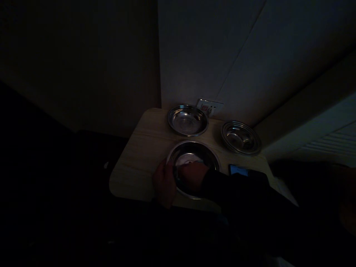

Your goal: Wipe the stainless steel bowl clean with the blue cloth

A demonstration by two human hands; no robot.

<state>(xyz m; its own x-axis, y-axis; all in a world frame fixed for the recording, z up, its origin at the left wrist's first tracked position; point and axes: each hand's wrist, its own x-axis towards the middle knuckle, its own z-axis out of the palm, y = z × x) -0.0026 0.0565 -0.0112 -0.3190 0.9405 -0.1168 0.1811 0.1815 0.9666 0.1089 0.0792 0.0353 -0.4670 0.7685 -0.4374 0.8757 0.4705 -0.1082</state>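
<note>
fingers of the left hand [164,183] curl round the left rim of the near bowl [208,154], on the table [130,167]; the right hand [194,174] reaches inside it, its grip too dark to tell. behind sits one far bowl [187,120], bottom shining; rightward, one bowl stack [240,138], count unclear. one lit phone [238,170], one socket [209,106].

Dim rm. L hand [164,183] at rim of near metal bowl [209,155], R hand [194,174] down inside — too dark to tell its grip. Behind: 2nd bowl [188,122], nested bowls [239,139] to its R. Lit phone [238,170] also on table [132,159] — wall socket [209,107] just beyond.
</note>
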